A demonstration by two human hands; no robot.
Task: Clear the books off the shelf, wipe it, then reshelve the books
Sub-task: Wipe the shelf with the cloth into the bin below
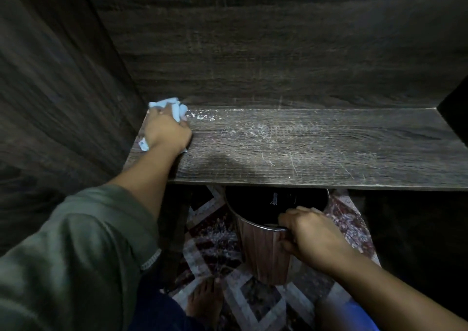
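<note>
Shelf (304,153): flat board of dark wood-grain laminate, scuffed, standing bare with no books in view. Pale gritty dust (266,133) lies along the back and middle.

Left hand (166,134) is at the back-left corner, fingers (181,125) curled tight round a bunched light-blue cloth (167,105), pressing it to the board.

Right hand (309,234) grips the rim of a round, ribbed wood-look bin (263,254) just under the shelf's front edge, fingers hooked over the lip.

Risks:
- The bin mouth is narrower than the shelf, so a wide sweep likely drops grit onto the patterned rug (210,232).
- The wadded cloth may streak and leave dust in the back seam.
</note>
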